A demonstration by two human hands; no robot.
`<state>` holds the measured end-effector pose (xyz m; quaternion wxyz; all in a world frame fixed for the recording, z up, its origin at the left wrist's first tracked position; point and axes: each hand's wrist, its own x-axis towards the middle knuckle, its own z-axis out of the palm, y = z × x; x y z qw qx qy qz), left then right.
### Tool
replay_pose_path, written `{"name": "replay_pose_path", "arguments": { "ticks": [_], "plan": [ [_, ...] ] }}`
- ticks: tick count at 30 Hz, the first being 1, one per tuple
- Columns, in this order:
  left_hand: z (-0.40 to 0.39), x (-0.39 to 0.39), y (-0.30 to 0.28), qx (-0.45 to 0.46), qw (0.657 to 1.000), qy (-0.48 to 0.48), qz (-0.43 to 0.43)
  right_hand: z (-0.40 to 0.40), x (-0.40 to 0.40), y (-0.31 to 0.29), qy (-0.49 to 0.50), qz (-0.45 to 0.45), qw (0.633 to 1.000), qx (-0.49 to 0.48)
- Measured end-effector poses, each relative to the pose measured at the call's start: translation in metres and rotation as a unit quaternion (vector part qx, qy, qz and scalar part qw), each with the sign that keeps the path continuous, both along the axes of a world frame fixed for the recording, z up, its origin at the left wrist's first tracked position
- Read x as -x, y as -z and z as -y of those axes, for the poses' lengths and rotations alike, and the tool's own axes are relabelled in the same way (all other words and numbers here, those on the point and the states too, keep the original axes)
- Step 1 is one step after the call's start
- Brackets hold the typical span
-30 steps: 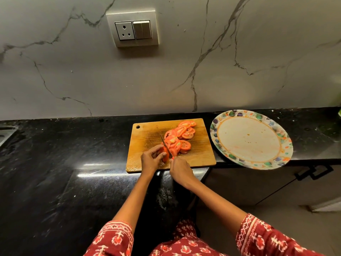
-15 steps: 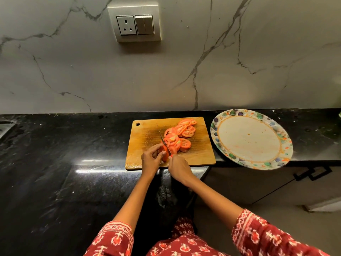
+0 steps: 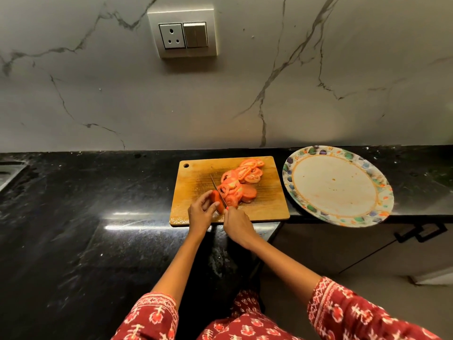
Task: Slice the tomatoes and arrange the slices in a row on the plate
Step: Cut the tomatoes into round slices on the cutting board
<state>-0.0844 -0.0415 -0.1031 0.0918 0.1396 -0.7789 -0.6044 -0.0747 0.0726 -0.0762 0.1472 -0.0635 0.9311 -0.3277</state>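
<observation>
A marble wall with grey veins rises behind everything, and a socket and switch plate is set into it. Below it runs the black stone counter, glossy, with a streak of light reflected near its middle. At the far left edge of the counter a corner of a sink shows.

Toward the right end of the counter lies a large round plate with a coloured patterned rim; its near side hangs out past the counter's front edge, above a cabinet door with a black handle. No slices lie on it. Just left of the plate, close to it, sits a wooden cutting board with a hole at its far left corner; its near edge lies along the counter's front edge.

On the board, a heap of tomato slices runs from the far right corner toward the near middle, overlapping one another. At the near end of the heap stands the uncut piece of tomato. The left hand grips this piece with curled fingers. The right hand is closed around the handle of a knife, whose thin blade stands against the right side of the tomato piece, its tip pointing toward the wall. Red patterned sleeves cover both arms.
</observation>
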Motion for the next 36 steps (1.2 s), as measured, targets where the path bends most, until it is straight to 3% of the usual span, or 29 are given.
{"name": "replay_pose_path", "arguments": {
  "ticks": [4,9,23,31,36],
  "plan": [
    [0.003,0.003,-0.010,0.009,1.000,0.000,0.006,-0.006,-0.003,0.002,0.001,-0.010,1.000,-0.001],
    [0.002,0.000,-0.018,0.144,0.989,-0.028,-0.026,-0.010,-0.006,0.003,0.003,-0.011,1.000,-0.009],
    [-0.005,0.003,-0.025,0.121,0.991,-0.023,0.044,-0.007,-0.014,-0.003,0.000,-0.027,0.999,-0.020],
    [-0.006,-0.001,-0.026,0.097,0.995,0.028,0.020,-0.005,-0.002,-0.012,0.005,-0.005,1.000,-0.028],
    [-0.005,-0.004,-0.021,0.098,0.995,0.010,0.002,-0.014,-0.024,-0.003,-0.009,-0.001,1.000,-0.026]
  ]
}}
